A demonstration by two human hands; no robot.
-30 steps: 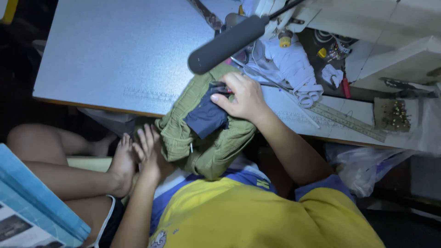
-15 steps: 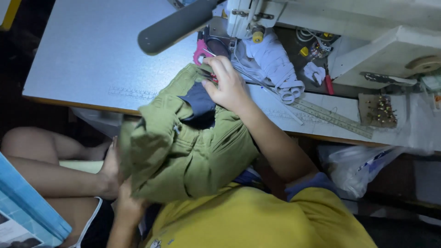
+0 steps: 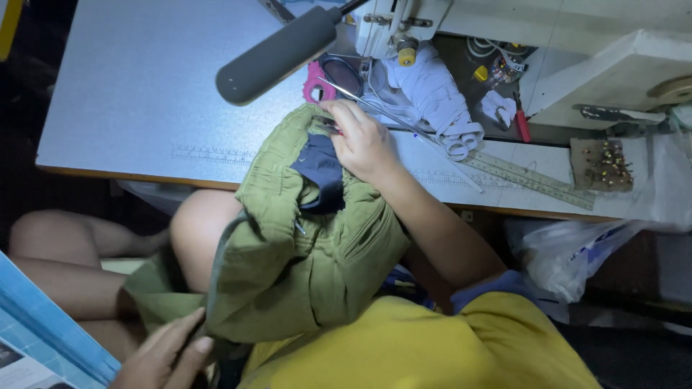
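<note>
An olive-green garment (image 3: 303,266) is seen in the middle of the frame, draped from the near edge of the grey table (image 3: 137,94) down over the person's lap. Its upper end is rested on the table edge, just left of centre, where a dark blue lining (image 3: 319,169) is exposed among the green folds. The right hand (image 3: 362,140) is laid on top of that upper end, slightly above the centre of the frame; its fingers are curled and pinched on the cloth beside the blue patch, and a small red-tipped object seems to be held between them, though it is too small to be identified. The left hand (image 3: 164,354) is found at the bottom left of the frame, below the garment's lower hem, with its fingers closed loosely on the dark green edge hanging there. The garment is thus stretched between the two hands, the right at its top and the left at its bottom. Above the right hand, pink-handled scissors (image 3: 316,81) are laid on the table, and a dark cylindrical lamp head (image 3: 277,54) is hung over them. A white sewing machine (image 3: 519,43) is placed at the upper right, a bundle of white elastic band (image 3: 432,97) beneath it, and a ruler (image 3: 530,179) is set along the table edge to the right.
</note>
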